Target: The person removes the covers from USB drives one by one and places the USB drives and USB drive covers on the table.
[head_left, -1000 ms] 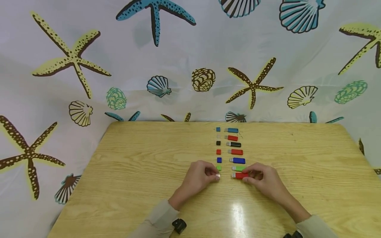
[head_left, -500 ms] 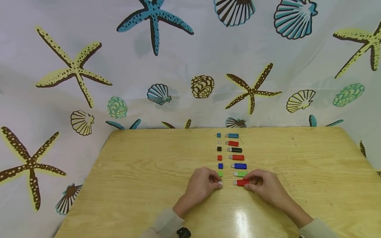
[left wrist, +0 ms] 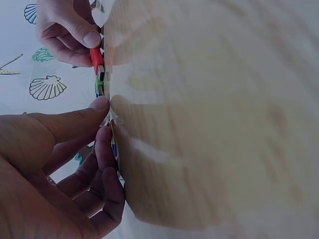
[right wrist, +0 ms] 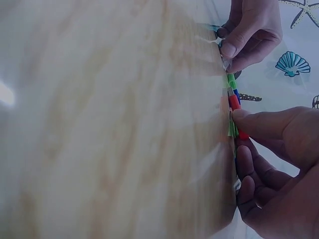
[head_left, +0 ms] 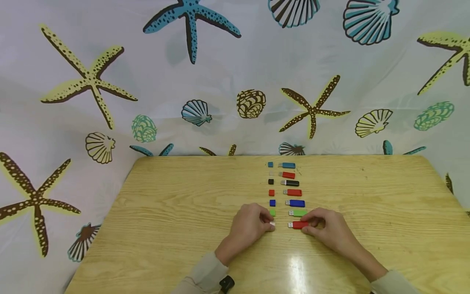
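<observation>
In the head view my left hand (head_left: pixel 247 228) pinches a small whitish, clear-looking cap (head_left: pixel 272 223) at the near end of a column of caps. Its fingertips hide part of that cap. To the right, my right hand (head_left: pixel 327 225) holds the rear end of a red USB flash drive (head_left: pixel 298 225) between thumb and fingers, the metal plug pointing left toward the cap. Just beyond lie a green USB flash drive (head_left: pixel 296 213) and a green cap (head_left: pixel 273 212). Both wrist views show the red drive (left wrist: pixel 96 59) low at the tabletop.
Farther back, a column of USB drives continues with a dark blue one (head_left: pixel 295 203), a red one (head_left: pixel 293 192) and a black one (head_left: pixel 291 183). Matching small caps, such as the black cap (head_left: pixel 271 181), line up on their left. A patterned cloth (head_left: pixel 220 73) hangs behind the wooden table (head_left: pixel 176 196).
Over the last second the red drive and the whitish cap have shifted slightly toward me, away from the green pair. Both hands keep their grip. The head view has tilted a little.
</observation>
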Action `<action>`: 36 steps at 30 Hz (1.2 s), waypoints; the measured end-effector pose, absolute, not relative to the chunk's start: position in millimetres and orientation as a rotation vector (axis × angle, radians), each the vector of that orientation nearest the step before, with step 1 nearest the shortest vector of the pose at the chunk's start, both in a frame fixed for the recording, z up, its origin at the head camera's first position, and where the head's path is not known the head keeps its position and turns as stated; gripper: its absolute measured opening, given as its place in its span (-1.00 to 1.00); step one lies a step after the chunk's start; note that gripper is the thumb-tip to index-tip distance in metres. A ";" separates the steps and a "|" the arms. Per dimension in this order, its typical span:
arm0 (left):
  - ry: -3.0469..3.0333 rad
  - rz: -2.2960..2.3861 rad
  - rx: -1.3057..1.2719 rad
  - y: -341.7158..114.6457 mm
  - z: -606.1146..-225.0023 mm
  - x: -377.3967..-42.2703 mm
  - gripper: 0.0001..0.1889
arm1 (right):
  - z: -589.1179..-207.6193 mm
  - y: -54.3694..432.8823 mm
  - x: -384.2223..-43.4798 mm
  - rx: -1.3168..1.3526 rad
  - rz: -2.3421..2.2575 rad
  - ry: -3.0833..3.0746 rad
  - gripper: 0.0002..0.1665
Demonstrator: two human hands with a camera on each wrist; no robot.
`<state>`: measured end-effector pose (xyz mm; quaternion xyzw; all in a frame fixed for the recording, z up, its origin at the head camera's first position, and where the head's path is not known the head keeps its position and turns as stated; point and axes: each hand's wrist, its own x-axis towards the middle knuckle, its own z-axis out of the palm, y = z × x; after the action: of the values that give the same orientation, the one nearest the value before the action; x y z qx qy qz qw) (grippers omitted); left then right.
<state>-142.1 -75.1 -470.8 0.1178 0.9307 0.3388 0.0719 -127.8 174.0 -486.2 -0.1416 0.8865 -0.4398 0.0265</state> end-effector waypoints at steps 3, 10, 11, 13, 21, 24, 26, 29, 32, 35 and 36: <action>2.804 1.007 0.360 -75.2 -470.2 -143.1 -0.91 | -487.5 173.8 -129.1 -0.449 -1.343 2.754 -0.80; 2.821 0.983 0.353 -72.7 -471.2 -143.9 -0.90 | -490.7 174.3 -130.7 -0.455 -1.297 2.795 -0.79; 2.822 0.980 0.354 -72.5 -471.4 -144.0 -0.90 | -490.9 174.1 -131.0 -0.452 -1.294 2.798 -0.79; 2.827 0.974 0.363 -71.8 -472.4 -144.9 -0.90 | -491.4 174.0 -131.3 -0.441 -1.289 2.801 -0.78; 2.821 0.999 0.390 -72.0 -475.3 -148.7 -0.87 | -491.2 175.4 -132.4 -0.422 -1.315 2.785 -0.79; 2.799 1.028 0.394 -73.2 -473.9 -151.0 -0.86 | -490.2 177.1 -133.9 -0.423 -1.350 2.772 -0.82; 2.776 1.056 0.396 -74.8 -470.7 -151.9 -0.86 | -489.5 178.4 -134.3 -0.422 -1.383 2.761 -0.83; 2.746 1.101 0.389 -80.0 -466.1 -152.4 -0.86 | -488.9 180.0 -133.3 -0.403 -1.428 2.742 -0.83; 2.711 1.145 0.397 -89.1 -462.8 -153.6 -0.87 | -487.9 181.7 -132.1 -0.368 -1.462 2.739 -0.81; 2.670 1.166 0.440 -102.5 -461.3 -156.1 -0.85 | -486.2 183.2 -133.1 -0.374 -1.482 2.767 -0.83; 2.663 1.167 0.455 -107.8 -461.4 -157.3 -0.84 | -485.6 183.8 -134.3 -0.393 -1.479 2.789 -0.83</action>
<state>-157.3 -107.8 -461.4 0.1539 0.9004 0.3947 0.0991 -134.3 183.8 -485.6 -0.1236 0.8765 -0.4649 -0.0199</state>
